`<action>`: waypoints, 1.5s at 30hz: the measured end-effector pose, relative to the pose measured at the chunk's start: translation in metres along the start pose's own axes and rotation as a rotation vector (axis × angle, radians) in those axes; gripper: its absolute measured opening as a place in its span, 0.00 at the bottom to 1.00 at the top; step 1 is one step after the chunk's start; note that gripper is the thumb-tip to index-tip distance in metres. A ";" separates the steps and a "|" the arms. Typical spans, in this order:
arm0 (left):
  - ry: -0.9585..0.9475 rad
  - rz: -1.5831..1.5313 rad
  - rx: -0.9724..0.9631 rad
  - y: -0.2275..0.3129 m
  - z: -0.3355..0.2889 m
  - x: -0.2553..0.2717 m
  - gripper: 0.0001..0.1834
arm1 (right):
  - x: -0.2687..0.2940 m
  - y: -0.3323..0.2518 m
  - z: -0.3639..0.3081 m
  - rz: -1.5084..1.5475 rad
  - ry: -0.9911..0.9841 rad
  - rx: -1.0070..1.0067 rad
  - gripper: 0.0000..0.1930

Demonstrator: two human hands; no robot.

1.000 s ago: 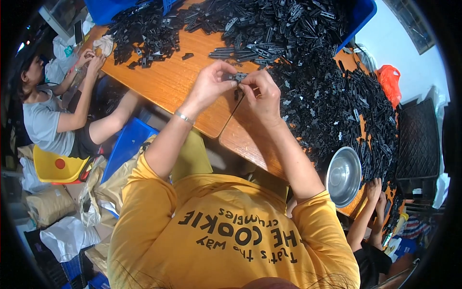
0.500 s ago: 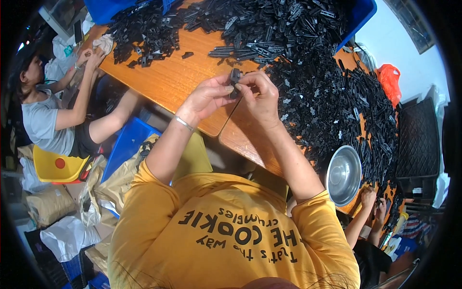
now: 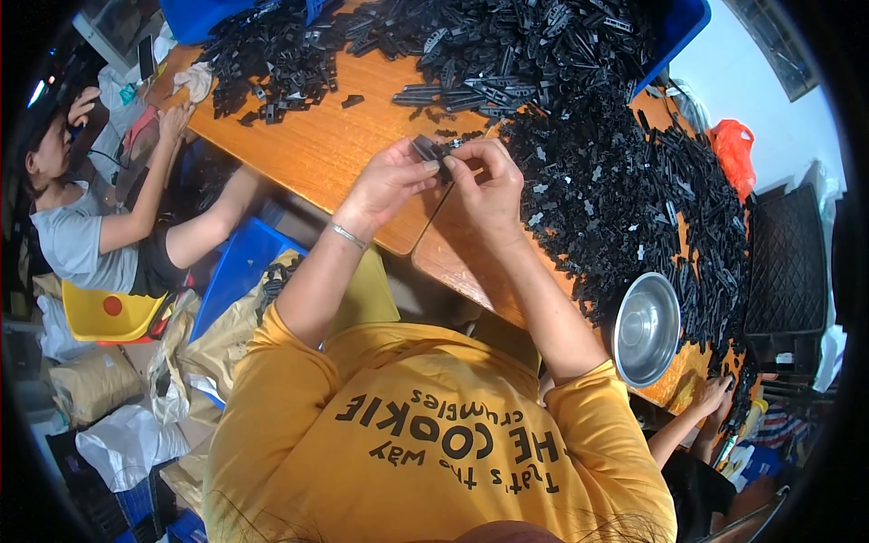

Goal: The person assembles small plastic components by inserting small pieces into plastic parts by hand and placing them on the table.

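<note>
Carefully, a black piece (image 3: 425, 147) is held up over the table (image 3: 308, 163), near the middle of the frame and a bit toward the top. It is pinched between the thumb and fingers of the left hand (image 3: 385, 181). The grip of the right hand (image 3: 491, 181) is narrow, with thumb and finger pressed close together at the right end of the piece; whether some tiny thing is held there too cannot be told.

A big heap of small black bits (image 3: 579, 204) is spread just to the right of the hands. Long black parts (image 3: 543, 45) are piled at the top of the frame, and more black parts (image 3: 272, 59) are heaped at the upper left. One loose part (image 3: 353, 101) is left lying by itself near that heap. A shiny metal bowl (image 3: 647, 330) is set at the table's edge, right of center. A red bag (image 3: 731, 158) is seen at the upper right.
</note>
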State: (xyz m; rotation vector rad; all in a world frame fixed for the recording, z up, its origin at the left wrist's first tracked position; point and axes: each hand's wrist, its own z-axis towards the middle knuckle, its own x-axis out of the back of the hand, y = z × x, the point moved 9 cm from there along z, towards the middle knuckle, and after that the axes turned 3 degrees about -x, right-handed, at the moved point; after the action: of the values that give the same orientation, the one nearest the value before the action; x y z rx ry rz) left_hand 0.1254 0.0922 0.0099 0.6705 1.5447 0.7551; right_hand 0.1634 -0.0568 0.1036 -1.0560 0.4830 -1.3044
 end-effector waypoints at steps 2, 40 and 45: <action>-0.014 0.021 -0.011 0.003 -0.001 -0.005 0.23 | -0.001 0.002 0.001 -0.054 -0.009 0.046 0.06; 0.185 1.551 -0.386 0.113 -0.047 0.041 0.13 | -0.047 0.071 0.000 -0.843 -0.331 -0.077 0.10; 0.264 1.696 -0.666 0.097 0.067 0.019 0.10 | -0.054 0.061 -0.001 -0.791 -0.379 -0.103 0.06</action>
State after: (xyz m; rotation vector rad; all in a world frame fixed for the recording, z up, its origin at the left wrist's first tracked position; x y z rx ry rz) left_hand 0.1890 0.1727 0.0701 1.3158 0.4823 2.5089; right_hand 0.1822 -0.0117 0.0378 -1.6288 -0.1917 -1.7081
